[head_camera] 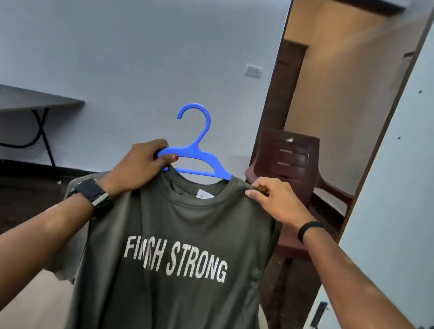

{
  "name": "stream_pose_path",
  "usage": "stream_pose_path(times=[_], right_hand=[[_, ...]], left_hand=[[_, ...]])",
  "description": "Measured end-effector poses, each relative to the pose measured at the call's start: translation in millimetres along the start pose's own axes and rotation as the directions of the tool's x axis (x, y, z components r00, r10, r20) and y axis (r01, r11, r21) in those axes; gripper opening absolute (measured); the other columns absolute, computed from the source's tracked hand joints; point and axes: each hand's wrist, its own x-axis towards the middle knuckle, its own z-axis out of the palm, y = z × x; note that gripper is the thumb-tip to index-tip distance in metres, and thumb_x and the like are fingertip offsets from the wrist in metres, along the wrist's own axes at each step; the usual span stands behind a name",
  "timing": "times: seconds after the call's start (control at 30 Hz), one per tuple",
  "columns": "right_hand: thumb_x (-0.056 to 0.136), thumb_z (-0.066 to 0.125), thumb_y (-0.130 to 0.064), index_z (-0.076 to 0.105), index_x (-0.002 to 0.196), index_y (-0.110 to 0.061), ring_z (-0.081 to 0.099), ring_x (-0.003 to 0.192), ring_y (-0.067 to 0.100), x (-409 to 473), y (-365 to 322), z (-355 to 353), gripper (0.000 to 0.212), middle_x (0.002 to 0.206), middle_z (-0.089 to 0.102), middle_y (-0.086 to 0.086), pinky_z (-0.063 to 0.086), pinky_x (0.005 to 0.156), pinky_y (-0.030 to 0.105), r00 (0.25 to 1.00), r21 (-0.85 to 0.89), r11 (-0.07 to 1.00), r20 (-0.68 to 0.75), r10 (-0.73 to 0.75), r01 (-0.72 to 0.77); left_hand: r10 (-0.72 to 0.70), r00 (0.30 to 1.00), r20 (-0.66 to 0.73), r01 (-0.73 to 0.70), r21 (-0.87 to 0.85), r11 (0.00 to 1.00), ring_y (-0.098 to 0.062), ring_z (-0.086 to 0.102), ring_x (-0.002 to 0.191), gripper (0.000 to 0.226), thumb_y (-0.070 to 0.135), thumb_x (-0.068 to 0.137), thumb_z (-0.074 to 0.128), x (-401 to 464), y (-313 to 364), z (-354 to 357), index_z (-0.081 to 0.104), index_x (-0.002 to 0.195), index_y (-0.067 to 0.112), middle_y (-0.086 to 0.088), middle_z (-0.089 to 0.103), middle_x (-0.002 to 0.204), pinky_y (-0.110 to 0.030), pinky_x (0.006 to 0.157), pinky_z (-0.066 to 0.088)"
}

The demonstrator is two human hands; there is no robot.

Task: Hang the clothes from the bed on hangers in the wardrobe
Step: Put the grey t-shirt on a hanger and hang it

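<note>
Held up at chest height, the olive T-shirt [177, 258] looks light and limp — left hand [138, 162] grips the stiff blue plastic hanger [197, 152] arm, right hand [270, 196] pinches the shoulder seam, the surest hold.

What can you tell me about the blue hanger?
The hanger is bright blue and looks like plastic, with a curved hook on top, held upright. Its right end is tucked inside the neck of the green shirt. The left hand grips its left shoulder, while the right hand pinches the shirt's shoulder over it.
</note>
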Motion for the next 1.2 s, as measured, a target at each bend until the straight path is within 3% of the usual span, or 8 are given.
stream_pose_path(times=[0.27,0.43,0.53,0.67,0.8,0.93,1.03,1.2], right_hand=[[0.092,0.061,-0.030,0.067,0.087,-0.015,0.061,0.084,0.018,-5.1,-34.4,-86.6,0.017,0.087,0.068,-0.002,0.048,0.078,0.037,0.916,-0.105,0.987,-0.373,-0.150,0.120],[0.091,0.064,-0.026,0.069,0.087,-0.015,0.055,0.074,0.011,-21.0,-38.0,-126.0,0.013,0.079,0.062,-0.007,0.035,0.062,0.012,0.802,-0.186,0.976,-0.562,-0.203,0.116],[0.090,0.065,-0.030,0.069,0.091,-0.016,0.053,0.074,0.009,-28.4,-42.8,-134.5,0.015,0.079,0.060,-0.010,0.037,0.065,0.023,0.763,-0.224,0.970,-0.610,-0.215,0.094],[0.090,0.065,-0.032,0.067,0.088,-0.016,0.055,0.075,0.014,-37.7,-46.5,-149.2,0.016,0.080,0.064,-0.006,0.042,0.065,0.029,0.738,-0.221,0.974,-0.649,-0.186,0.051],[0.088,0.069,-0.028,0.066,0.084,-0.017,0.058,0.076,0.012,-49.6,-46.4,-174.7,0.012,0.079,0.065,-0.007,0.046,0.069,0.026,0.784,-0.111,0.991,-0.608,-0.128,0.077],[0.085,0.072,-0.023,0.066,0.082,-0.020,0.059,0.080,0.008,-65.5,-39.7,-211.9,0.007,0.082,0.065,-0.007,0.040,0.063,0.008,0.912,-0.025,1.000,-0.410,-0.022,0.013],[0.082,0.075,-0.024,0.065,0.080,-0.024,0.058,0.080,-0.001,-80.8,-32.8,-235.1,0.010,0.081,0.064,-0.012,0.040,0.062,0.004,0.925,0.000,1.000,-0.378,0.024,-0.026],[0.083,0.074,-0.021,0.066,0.097,-0.009,0.063,0.088,0.017,-97.2,-24.3,-266.2,0.020,0.093,0.070,0.003,0.045,0.071,0.021,0.967,0.075,0.991,-0.222,0.123,-0.109]], left_hand=[[0.083,0.995,0.061,-0.078,-0.087,0.993,0.004,0.053,0.076,0.017,0.020,0.099,0.047,43.6,39.5,-43.3,0.055,0.097,0.034,0.012,0.061,0.088,-0.006,0.069,0.036],[0.118,0.993,0.010,-0.118,0.076,0.990,-0.014,0.060,0.078,0.016,0.009,0.090,0.062,49.8,46.1,-59.1,0.065,0.098,0.023,0.004,0.067,0.090,-0.004,0.068,0.037],[0.114,0.990,-0.087,-0.108,0.064,0.992,-0.017,0.062,0.085,0.017,0.009,0.088,0.064,53.9,61.5,-59.9,0.066,0.104,0.016,0.001,0.068,0.092,-0.011,0.073,0.038],[0.202,0.978,-0.045,-0.197,0.099,0.975,-0.014,0.055,0.092,0.022,0.024,0.094,0.059,66.1,101.6,-58.4,0.061,0.115,0.019,0.005,0.063,0.099,-0.022,0.080,0.036],[0.263,0.960,-0.095,-0.254,0.100,0.962,-0.019,0.052,0.077,0.014,0.021,0.096,0.055,82.3,141.2,-58.1,0.065,0.095,0.011,0.002,0.059,0.078,-0.022,0.063,0.035],[0.209,0.973,-0.100,-0.191,0.164,0.968,-0.026,0.055,0.082,0.017,0.026,0.096,0.053,99.4,161.3,-53.3,0.064,0.097,0.013,-0.008,0.064,0.085,-0.034,0.069,0.038],[0.179,0.975,-0.133,-0.153,0.190,0.970,-0.028,0.056,0.083,0.018,0.029,0.096,0.053,108.4,168.7,-48.9,0.063,0.099,0.015,-0.008,0.064,0.088,-0.033,0.067,0.036],[0.165,0.971,-0.172,-0.132,0.187,0.973,-0.028,0.055,0.083,0.018,0.032,0.095,0.053,114.7,186.5,-36.5,0.063,0.098,0.018,-0.007,0.063,0.088,-0.032,0.067,0.034]])
